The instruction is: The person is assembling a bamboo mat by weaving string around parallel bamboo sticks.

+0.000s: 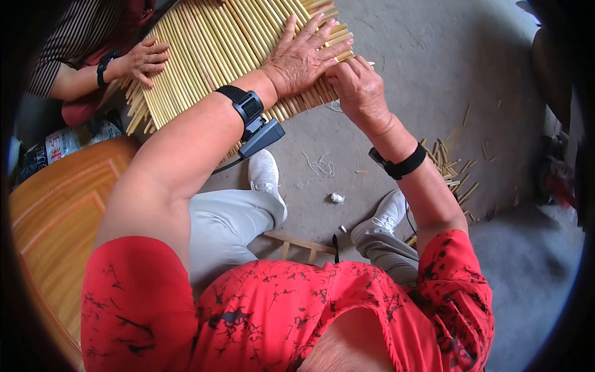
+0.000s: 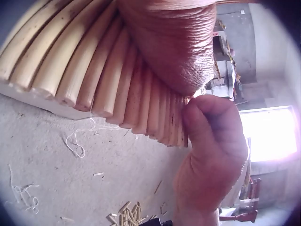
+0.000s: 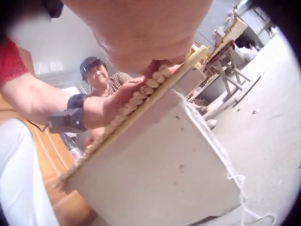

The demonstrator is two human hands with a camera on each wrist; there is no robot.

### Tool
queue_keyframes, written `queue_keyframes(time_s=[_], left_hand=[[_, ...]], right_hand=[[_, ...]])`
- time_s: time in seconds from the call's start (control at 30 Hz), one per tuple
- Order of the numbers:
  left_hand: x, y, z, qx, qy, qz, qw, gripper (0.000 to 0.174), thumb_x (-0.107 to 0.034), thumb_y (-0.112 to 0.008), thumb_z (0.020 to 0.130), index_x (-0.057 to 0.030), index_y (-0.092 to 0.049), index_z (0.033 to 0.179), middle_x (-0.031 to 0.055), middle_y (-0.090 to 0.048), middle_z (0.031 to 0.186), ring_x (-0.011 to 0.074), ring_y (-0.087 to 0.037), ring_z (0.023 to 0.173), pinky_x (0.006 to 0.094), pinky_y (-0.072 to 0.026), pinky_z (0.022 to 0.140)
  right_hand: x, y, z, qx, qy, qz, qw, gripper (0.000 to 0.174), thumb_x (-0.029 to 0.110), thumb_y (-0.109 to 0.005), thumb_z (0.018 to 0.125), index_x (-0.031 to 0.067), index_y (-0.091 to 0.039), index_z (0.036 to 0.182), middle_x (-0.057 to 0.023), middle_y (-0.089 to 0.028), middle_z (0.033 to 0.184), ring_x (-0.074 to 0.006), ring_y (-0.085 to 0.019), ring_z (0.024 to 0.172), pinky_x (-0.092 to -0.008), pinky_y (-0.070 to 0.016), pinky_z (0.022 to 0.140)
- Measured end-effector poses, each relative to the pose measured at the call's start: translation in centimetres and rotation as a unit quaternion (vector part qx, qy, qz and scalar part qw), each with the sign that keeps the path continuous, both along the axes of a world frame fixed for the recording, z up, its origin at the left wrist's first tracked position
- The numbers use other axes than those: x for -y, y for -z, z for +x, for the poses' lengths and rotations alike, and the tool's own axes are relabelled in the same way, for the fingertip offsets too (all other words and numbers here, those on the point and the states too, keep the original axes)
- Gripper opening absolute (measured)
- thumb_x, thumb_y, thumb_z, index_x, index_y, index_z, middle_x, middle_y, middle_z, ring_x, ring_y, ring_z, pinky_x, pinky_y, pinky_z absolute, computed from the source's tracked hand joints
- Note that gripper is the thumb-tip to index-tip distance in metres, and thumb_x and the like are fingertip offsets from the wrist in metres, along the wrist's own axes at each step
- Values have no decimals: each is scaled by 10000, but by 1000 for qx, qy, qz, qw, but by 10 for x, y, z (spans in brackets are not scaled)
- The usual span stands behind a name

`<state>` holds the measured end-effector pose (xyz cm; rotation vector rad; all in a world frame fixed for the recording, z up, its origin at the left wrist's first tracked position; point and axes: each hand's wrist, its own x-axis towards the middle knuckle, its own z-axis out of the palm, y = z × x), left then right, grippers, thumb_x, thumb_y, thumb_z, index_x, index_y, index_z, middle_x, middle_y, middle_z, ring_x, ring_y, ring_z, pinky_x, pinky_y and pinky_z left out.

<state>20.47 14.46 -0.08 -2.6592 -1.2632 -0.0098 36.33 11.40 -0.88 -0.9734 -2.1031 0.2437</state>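
A mat of pale stalks laid side by side (image 1: 211, 43) spans the top of the head view. Across its right part lies my left hand (image 1: 300, 62), fingers spread and pressing on the stalks. My right hand (image 1: 362, 93) is at the mat's right corner, its fingers curled with thumb and forefinger together at the stalk ends; what they pinch is hidden. The left wrist view shows this right hand (image 2: 211, 136) beside the row of stalk ends (image 2: 103, 103). In the right wrist view, white string (image 3: 204, 127) hangs below the mat's edge, beside a pale box-like support (image 3: 155, 165).
Another person's hand (image 1: 145, 61) rests on the mat's left side. Cut stalk pieces (image 1: 455, 177) and loose string (image 1: 319, 166) lie on the floor. A wooden chair or panel (image 1: 68, 204) stands at left; a small wooden frame (image 1: 297, 243) lies between the shoes.
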Motion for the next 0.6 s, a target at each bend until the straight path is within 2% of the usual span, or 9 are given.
queue_keyframes(time_s=[0.07, 0.13, 0.23, 0.33, 0.43, 0.53, 0.6], left_hand=[[1, 0, 0, 5, 2, 0, 1000, 479, -446, -331, 894, -322, -302, 1356, 60, -257, 1419, 240, -139, 1348, 550, -83, 1071], [-2, -1, 1, 7, 9, 3, 1000, 476, -447, -330, 895, -324, -307, 1354, 60, -256, 1420, 241, -139, 1347, 551, -84, 1071], [-1, 2, 0, 2, 0, 9, 1000, 470, -439, -345, 893, -338, -309, 1350, 58, -263, 1418, 236, -146, 1346, 547, -91, 1072], [-3, 1, 0, 15, 17, 10, 1000, 465, -425, -367, 890, -351, -311, 1346, 53, -259, 1421, 226, -150, 1346, 542, -97, 1074], [-2, 3, 0, 41, 21, 11, 999, 474, -404, -402, 886, -356, -303, 1347, 51, -257, 1422, 218, -152, 1346, 534, -100, 1078], [-2, 2, 0, 41, 20, 13, 999, 506, -411, -445, 867, -373, -290, 1347, 50, -253, 1425, 208, -149, 1347, 528, -108, 1081], [0, 2, 1, 42, 14, 5, 999, 532, -378, -477, 868, -312, -287, 1361, 56, -268, 1420, 211, -158, 1345, 507, -86, 1086]], right_hand=[[-1, 0, 3, 10, 4, 3, 1000, 175, 16, -634, 662, 74, -528, 787, -73, -527, 736, -257, -543, 702, -333, -470, 594], [-6, 1, 7, 11, -39, -14, 999, 183, 15, -633, 660, 76, -526, 795, -74, -525, 742, -256, -546, 707, -335, -471, 598], [0, 4, 1, 4, -10, 2, 1000, 185, 19, -635, 659, 76, -525, 796, -73, -523, 740, -254, -547, 711, -333, -473, 601], [-3, -3, 5, 5, -38, 5, 999, 179, 12, -636, 661, 70, -522, 786, -74, -524, 736, -256, -550, 714, -334, -476, 604], [1, -1, -2, -17, -23, 17, 999, 169, 9, -641, 664, 61, -521, 769, -76, -531, 723, -260, -552, 699, -327, -475, 596], [-2, 0, 0, -40, -18, -11, 999, 163, 4, -648, 671, 55, -522, 760, -78, -536, 706, -261, -555, 683, -325, -472, 588], [-7, -4, -3, -57, -25, 32, 998, 158, 8, -650, 679, 57, -529, 767, -74, -538, 703, -259, -555, 673, -322, -468, 577]])
